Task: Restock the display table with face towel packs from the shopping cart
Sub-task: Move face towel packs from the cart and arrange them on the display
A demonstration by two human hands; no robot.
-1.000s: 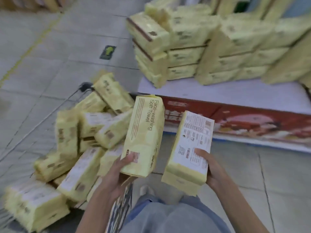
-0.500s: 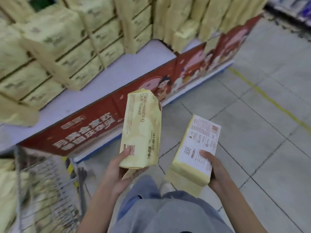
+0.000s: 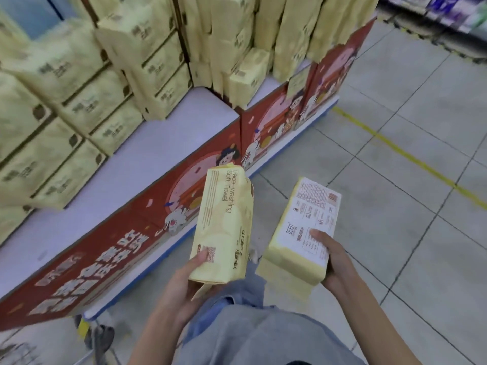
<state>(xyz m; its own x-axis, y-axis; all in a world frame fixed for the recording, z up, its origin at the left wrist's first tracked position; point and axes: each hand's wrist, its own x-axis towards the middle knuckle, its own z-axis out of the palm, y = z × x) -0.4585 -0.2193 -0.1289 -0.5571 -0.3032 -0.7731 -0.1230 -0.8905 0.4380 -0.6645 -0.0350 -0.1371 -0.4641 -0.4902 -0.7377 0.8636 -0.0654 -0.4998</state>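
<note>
My left hand grips the lower end of a yellow face towel pack printed "Face-washing Soft Towel", held upright. My right hand holds a second pack from its right side, thumb on the white label that faces up. Both packs hang over the floor in front of the display table, whose pale top carries stacks of the same yellow packs. Only a corner of the shopping cart shows at the bottom left.
A red illustrated banner covers the table's front. Tall upright packs stand at the table's far right end. Grey tiled floor with a yellow line stretches to the right. Shelves stand at the top right.
The view has swung right from the cart toward the display table and closer to it. Both hands keep the same hold on their packs.
</note>
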